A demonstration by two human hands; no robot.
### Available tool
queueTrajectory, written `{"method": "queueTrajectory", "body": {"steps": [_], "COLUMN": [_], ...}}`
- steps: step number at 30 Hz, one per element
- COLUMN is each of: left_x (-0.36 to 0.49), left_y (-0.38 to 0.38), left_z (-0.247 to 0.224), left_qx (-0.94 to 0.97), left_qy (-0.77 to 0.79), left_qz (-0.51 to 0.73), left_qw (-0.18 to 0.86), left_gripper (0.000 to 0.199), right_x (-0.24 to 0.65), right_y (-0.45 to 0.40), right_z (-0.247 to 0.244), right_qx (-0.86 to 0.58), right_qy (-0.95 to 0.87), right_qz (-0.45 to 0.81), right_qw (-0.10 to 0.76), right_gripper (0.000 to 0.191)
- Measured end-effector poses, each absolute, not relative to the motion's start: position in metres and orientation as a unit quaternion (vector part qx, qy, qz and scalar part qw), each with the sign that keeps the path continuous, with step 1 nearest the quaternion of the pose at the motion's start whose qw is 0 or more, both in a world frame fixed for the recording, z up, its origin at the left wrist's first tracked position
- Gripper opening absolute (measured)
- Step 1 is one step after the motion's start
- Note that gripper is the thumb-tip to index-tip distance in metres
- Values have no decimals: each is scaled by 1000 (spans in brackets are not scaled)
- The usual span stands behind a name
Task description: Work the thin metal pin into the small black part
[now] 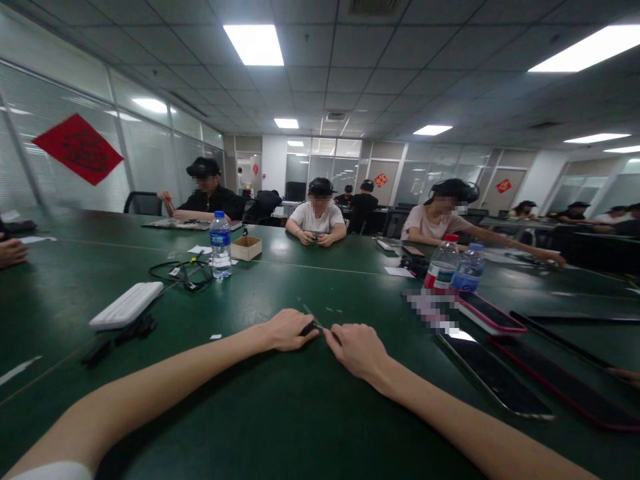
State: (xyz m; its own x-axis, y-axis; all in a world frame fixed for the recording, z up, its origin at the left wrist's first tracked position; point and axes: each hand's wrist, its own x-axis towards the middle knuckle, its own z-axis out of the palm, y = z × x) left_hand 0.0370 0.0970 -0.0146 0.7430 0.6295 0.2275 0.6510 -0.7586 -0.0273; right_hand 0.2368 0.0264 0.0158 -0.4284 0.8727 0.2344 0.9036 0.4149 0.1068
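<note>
My left hand [290, 329] is closed around a small dark-handled tool [311, 327] just over the green table. A thin, pale, blade-like part shows at the tool's end, but its exact kind is too small to tell. Close by on the right, my right hand [357, 348] has its fingers curled and pressed together, with the thumb and fingertips beside that thin end. Whether they grip it or something else is hidden. A small white scrap [215, 337] lies to the left, below my left forearm.
On the left are a white power strip-like block [127, 305], black cables [187, 272], a water bottle [221, 245] and a small box [246, 249]. Phones [495, 373] and two bottles [443, 263] stand or lie on the right. Several people sit around the table [240, 427].
</note>
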Motion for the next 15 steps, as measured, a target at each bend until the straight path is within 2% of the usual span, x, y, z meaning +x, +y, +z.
{"method": "queueTrajectory", "body": {"steps": [15], "left_x": [34], "left_y": [92], "left_z": [-6], "left_qx": [-940], "left_qy": [-327], "left_qz": [-97], "left_qw": [29], "left_gripper": [43], "right_x": [247], "right_y": [34], "right_z": [8], "right_qx": [-483], "right_qy": [-854], "right_qz": [-144], "right_qw": [130], "right_gripper": [48]}}
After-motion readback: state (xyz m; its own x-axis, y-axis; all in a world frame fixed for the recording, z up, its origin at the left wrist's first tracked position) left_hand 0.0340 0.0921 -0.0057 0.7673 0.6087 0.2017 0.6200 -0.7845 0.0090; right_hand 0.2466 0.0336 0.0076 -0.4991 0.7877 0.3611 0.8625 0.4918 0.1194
